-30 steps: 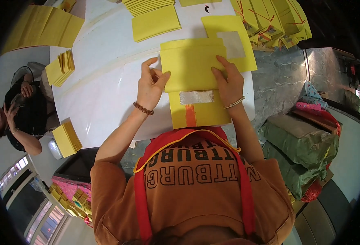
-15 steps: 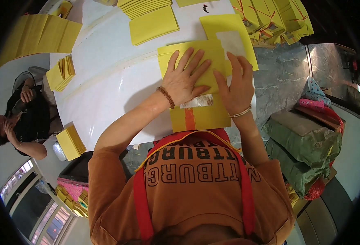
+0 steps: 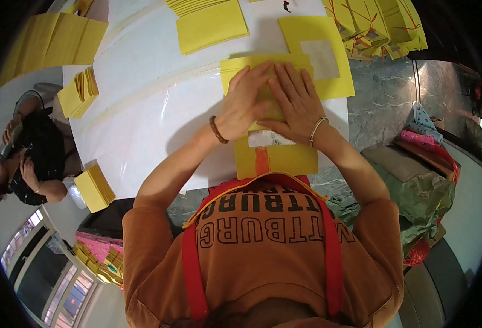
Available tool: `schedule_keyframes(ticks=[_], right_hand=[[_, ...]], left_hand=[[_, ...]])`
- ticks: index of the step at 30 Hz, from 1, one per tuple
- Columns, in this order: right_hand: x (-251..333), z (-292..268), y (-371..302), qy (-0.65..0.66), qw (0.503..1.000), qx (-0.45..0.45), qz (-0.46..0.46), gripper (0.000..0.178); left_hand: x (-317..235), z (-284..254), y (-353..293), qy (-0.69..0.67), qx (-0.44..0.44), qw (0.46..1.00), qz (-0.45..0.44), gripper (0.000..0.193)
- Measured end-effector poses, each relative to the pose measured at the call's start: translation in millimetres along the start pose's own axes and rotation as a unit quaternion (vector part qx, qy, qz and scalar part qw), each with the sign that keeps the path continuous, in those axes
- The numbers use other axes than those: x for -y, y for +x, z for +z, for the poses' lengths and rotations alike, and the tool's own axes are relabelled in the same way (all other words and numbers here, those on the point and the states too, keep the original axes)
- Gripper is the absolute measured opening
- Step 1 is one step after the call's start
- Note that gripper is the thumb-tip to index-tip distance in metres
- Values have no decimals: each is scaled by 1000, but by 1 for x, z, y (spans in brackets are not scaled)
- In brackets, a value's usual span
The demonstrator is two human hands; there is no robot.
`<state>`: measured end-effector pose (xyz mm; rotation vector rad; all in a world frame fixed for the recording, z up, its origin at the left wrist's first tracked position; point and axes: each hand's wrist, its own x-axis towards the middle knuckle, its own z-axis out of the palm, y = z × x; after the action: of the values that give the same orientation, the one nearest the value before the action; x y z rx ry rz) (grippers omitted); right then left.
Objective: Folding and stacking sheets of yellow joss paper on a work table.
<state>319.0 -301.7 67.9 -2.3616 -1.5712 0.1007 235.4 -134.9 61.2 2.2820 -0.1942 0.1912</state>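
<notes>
On the white table a folded yellow paper (image 3: pixel 301 159) lies right in front of me. It bears a silver foil patch (image 3: pixel 271 139) and an orange stripe (image 3: pixel 261 159). My left hand (image 3: pixel 245 101) rests on its upper part, fingers stretched and slightly blurred. Beside it, my right hand (image 3: pixel 294 104) lies flat on the same paper with fingers apart, its thumb pointing toward the left hand. Both hands hide much of the paper's middle. Partly behind it at the upper right is another yellow sheet (image 3: pixel 337 82) with a pale silver square (image 3: pixel 318 59).
Yellow paper stacks lie at the far middle (image 3: pixel 212 28), left edge (image 3: pixel 79 94) and lower left corner (image 3: pixel 94 188) of the table. Red-tied yellow bundles (image 3: pixel 383 27) fill the far right. Another person (image 3: pixel 33 147) sits at left. Green-wrapped packages (image 3: pixel 410 188) stand at right.
My right hand has moved left from the paper's right edge and now lies flat near my left hand. My left hand's fingers have drawn closer together. The view has shifted slightly.
</notes>
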Motion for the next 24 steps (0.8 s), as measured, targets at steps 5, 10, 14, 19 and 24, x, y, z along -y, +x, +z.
schedule_keyframes(ticks=[5, 10, 14, 19, 24], right_hand=[[-2, -2, -1, -39, 999, 13, 8, 78], [-2, -2, 5, -42, 999, -2, -11, 79], [-18, -12, 0, 120, 992, -17, -24, 79], [-37, -27, 2, 533, 846, 35, 15, 71], [-43, -31, 6, 619, 779, -51, 81, 63]], left_hand=[[-16, -16, -2, -148, -64, 987, -1, 62], [-26, -9, -28, 152, 38, 988, 10, 67], [-26, -9, -26, 280, 57, 956, 69, 70], [-48, -5, -21, 393, 76, 911, 100, 65], [-42, 8, -20, 456, -13, 885, 91, 56]])
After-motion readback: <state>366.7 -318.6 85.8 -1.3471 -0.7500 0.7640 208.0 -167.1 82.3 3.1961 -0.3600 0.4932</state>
